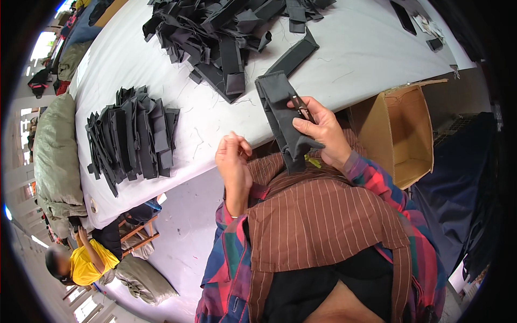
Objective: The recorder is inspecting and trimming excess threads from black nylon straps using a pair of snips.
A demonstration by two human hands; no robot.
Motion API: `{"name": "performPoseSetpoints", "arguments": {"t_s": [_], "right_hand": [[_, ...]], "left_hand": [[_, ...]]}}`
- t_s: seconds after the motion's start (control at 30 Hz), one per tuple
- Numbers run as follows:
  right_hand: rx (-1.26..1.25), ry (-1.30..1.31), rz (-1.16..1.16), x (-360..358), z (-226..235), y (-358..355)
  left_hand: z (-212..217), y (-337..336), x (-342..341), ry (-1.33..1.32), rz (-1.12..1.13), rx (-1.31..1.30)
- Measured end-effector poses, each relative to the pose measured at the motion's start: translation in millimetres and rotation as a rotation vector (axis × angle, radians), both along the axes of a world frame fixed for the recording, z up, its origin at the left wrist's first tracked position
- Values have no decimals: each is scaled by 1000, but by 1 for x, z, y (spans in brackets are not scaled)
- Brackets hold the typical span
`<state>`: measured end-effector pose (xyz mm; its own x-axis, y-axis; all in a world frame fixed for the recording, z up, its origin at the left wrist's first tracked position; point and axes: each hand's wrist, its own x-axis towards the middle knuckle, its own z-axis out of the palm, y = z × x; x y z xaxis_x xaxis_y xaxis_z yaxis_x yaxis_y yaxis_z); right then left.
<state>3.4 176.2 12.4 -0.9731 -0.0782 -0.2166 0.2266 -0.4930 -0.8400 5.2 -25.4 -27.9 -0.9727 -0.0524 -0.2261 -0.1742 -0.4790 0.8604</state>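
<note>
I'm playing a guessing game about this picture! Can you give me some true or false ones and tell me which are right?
1. The right hand holds a dark grey strip and small snips. True.
2. The left hand holds the strip too. False: it is apart from the strip, fingers pinched together.
3. A neat stack of strips lies on the white table. True.
4. The cardboard box is full of strips. False: what shows of its inside is empty.
5. The loose pile lies on the floor. False: it lies on the table.
</note>
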Motion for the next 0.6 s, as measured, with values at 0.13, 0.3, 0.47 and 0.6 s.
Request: {"name": "performPoseSetpoints", "arguments": {"t_s": [0.13,0.3,0.47,0.6], "right_hand": [[-204,-138,109,-1,-6,5],[-300,-185,213,2,-11,-6],[-30,-124,223,3,-23,-5],[386,108,137,-2,-32,4]], "left_hand": [[18,4,-8,-156,-182,263],[34,26,-18,-93,-388,94],[30,24,-24,-75,-247,150],[37,23,-31,-15,-142,-108]]}}
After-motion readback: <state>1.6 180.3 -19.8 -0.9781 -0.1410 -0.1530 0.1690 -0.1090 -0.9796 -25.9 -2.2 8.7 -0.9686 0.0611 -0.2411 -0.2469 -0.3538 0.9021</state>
